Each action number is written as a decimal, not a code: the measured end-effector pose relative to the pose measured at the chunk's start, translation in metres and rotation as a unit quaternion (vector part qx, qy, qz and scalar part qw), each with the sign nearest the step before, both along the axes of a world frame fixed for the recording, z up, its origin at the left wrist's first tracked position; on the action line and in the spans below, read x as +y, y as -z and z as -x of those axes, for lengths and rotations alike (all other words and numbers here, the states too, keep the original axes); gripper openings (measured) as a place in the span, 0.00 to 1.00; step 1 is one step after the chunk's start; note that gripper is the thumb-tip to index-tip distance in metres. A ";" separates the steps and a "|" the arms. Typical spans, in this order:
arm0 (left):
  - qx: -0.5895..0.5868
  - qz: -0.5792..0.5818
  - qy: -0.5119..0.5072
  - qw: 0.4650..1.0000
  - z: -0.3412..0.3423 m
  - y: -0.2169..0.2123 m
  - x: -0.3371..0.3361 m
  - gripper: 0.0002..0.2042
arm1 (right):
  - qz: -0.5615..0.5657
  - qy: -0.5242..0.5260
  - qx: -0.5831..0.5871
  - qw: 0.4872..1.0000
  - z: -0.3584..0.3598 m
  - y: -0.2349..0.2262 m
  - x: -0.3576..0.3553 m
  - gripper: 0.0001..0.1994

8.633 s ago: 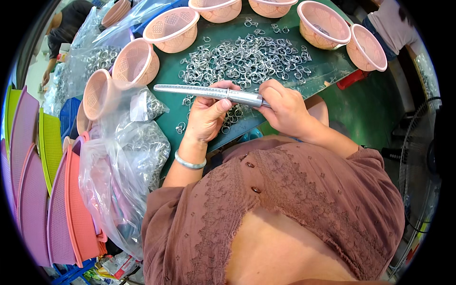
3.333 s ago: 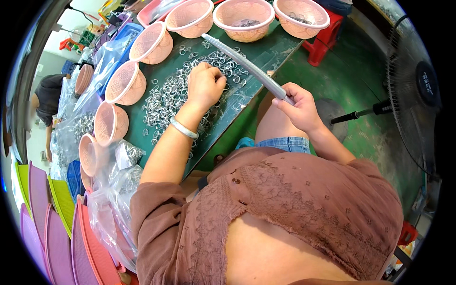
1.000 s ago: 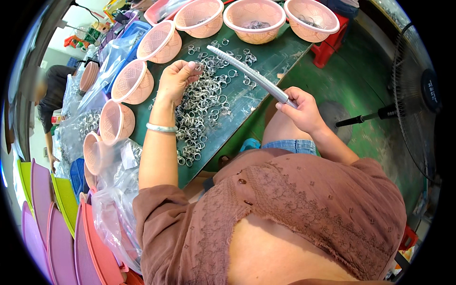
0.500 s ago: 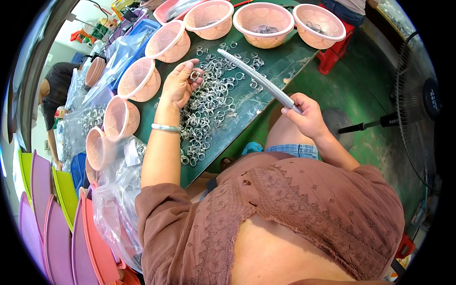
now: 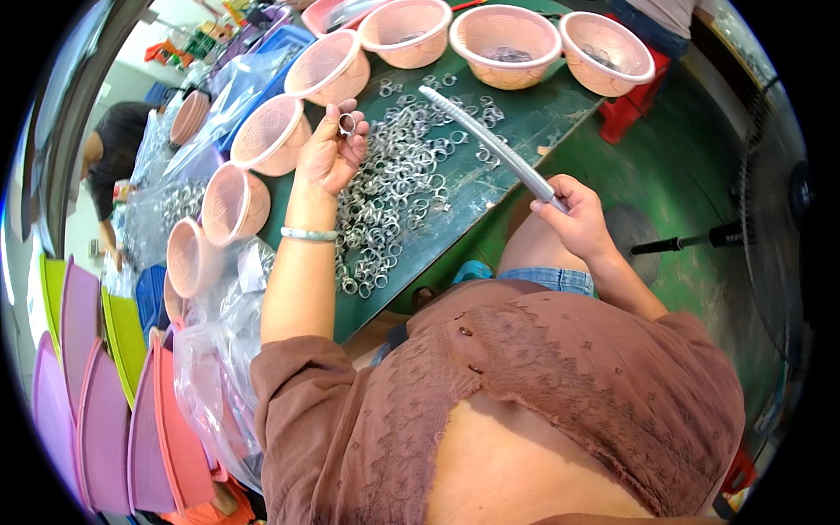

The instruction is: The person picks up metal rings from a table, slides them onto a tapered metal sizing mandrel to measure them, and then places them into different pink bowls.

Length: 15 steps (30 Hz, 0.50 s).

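1. The left hand [image 5: 331, 157] is raised palm up at the left side of the heap, its grip narrow, with one silver-coloured ring [image 5: 347, 134] held at the fingers, apart from the other rings.
2. The right hand [image 5: 573, 214] has its grip closed around the thick end of a tapered metal rod [image 5: 490, 144], near the edge of the counter [image 5: 472, 208].
3. The rod slants up and to the left, its thin end over the far part of the heap; whether it touches anything there, I cannot tell.
4. The heap of rings [image 5: 394, 192] lies loose on the green counter, between the left forearm and the rod, with a few strays at its far side.
5. Pale pink baskets [image 5: 506, 77] stand in a curve around the far and left sides of the heap. The two farthest right hold small metal pieces.
6. A pale bangle [image 5: 309, 234] circles the left wrist.
7. Clear plastic bags [image 5: 214, 367] sit left of the left forearm, beside stacked purple, green and coral baskets [image 5: 105, 429].
8. A red stool [image 5: 626, 109] stands beyond the counter's right end; a black fan [image 5: 770, 210] is at the far right.
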<state>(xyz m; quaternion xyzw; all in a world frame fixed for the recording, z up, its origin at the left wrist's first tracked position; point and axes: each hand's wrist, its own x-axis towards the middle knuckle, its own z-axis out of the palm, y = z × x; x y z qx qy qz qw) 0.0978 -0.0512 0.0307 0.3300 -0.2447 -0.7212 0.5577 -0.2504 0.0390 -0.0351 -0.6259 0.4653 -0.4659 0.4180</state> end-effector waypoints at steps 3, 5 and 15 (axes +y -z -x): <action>-0.043 0.004 0.012 0.999 -0.012 -0.014 0.012 0.17 | 0.003 -0.014 -0.021 1.000 -0.002 -0.001 0.000 0.06; -0.098 -0.015 -0.018 0.995 -0.026 -0.040 0.025 0.17 | -0.027 -0.029 -0.057 0.998 0.000 0.000 0.001 0.05; -0.579 -0.084 -0.181 0.790 -0.146 -0.161 0.150 0.10 | -0.087 -0.055 -0.083 0.991 -0.011 -0.002 -0.001 0.03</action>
